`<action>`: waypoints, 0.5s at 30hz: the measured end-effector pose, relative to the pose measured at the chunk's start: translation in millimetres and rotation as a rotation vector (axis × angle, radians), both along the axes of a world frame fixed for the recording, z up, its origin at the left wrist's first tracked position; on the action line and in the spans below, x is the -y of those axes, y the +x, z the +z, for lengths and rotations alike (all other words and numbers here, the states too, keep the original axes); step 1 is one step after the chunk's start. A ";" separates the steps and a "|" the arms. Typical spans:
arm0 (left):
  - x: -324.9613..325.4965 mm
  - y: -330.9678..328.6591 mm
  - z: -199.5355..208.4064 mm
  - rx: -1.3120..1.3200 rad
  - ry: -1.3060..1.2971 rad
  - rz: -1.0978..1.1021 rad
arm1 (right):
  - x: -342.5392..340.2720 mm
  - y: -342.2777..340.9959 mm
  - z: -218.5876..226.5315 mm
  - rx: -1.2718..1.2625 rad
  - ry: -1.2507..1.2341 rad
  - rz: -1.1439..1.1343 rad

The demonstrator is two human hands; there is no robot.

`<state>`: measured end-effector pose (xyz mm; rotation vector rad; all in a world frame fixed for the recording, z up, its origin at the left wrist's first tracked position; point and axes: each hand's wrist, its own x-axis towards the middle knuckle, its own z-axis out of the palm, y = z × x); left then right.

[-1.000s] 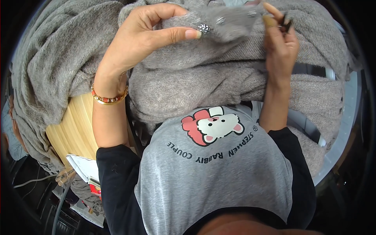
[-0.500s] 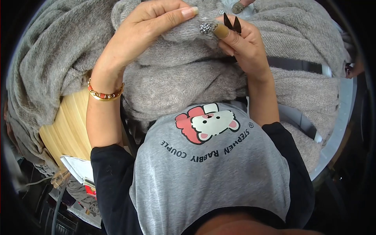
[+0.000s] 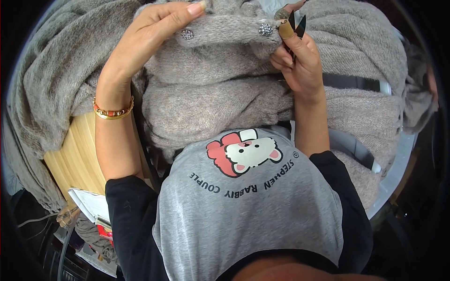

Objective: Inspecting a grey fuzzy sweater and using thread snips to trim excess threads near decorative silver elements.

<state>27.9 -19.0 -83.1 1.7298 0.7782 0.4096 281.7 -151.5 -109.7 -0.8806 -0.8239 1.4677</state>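
Observation:
A grey knitted garment [image 3: 206,75] lies bunched in front of me, its upper band stretched between my hands. Two sparkly round buttons sit on that band: one button [image 3: 187,35] beside my left hand, the other button [image 3: 266,30] beside my right thumb. My left hand [image 3: 152,35] pinches the left end of the band between thumb and fingers, the fingers partly behind the knit. In my right hand [image 3: 302,63] are black thread snips [image 3: 300,25], blades pointing up and apart. A tan cover [image 3: 286,30] wraps the right thumb tip, which presses at the band's right end.
More grey knitwear [image 3: 61,70] is heaped at left and right. A pale wooden surface [image 3: 77,154] lies under my left forearm, with a white box [image 3: 89,203] below it. At right, a pale plastic rim [image 3: 398,173] curves round the knits. Two dark bands [image 3: 354,83] cross there.
My hands have moved apart, left hand leftward and right hand rightward, drawing the band straight. The left button now shows. The snips have moved right with my right hand.

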 end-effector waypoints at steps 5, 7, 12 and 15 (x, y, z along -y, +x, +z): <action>20.4 19.2 18.1 0.091 0.114 -0.043 | -1.3 -2.6 1.8 0.005 -0.040 -0.005; 27.5 25.7 37.9 0.105 -0.020 -0.040 | -1.3 0.5 -2.5 0.017 0.012 0.031; 31.7 34.4 44.4 0.303 0.175 -0.091 | 1.4 7.1 -8.6 -0.076 0.004 0.013; 19.2 21.9 16.7 0.263 0.358 -0.109 | 2.6 7.5 -4.9 -0.103 0.022 0.039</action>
